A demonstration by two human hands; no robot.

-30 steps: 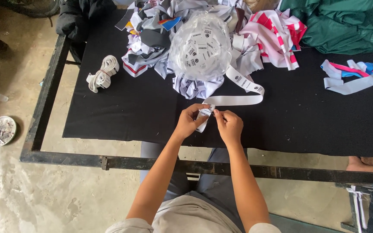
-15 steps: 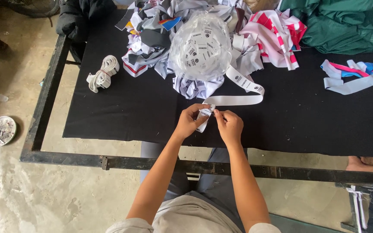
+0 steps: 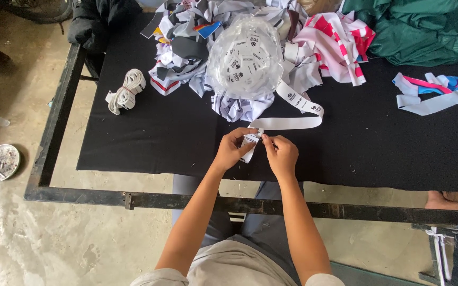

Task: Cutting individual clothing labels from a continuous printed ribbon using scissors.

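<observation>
Nothing is seen to have moved since the earlier frame. A white label strip (image 3: 287, 123) is pinched between the fingers of the left hand (image 3: 233, 150) and right hand (image 3: 281, 154), apparently folded, above the black bench (image 3: 144, 137).

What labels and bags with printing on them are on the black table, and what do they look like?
White label strip: a long looped ribbon with small dark marks, its end pinched by the left hand and right hand.
Clear plastic bag: round and puffy, full of small white labels, just behind the hands.
Rolled white tape bundle: on the table's left part, plain white.
</observation>
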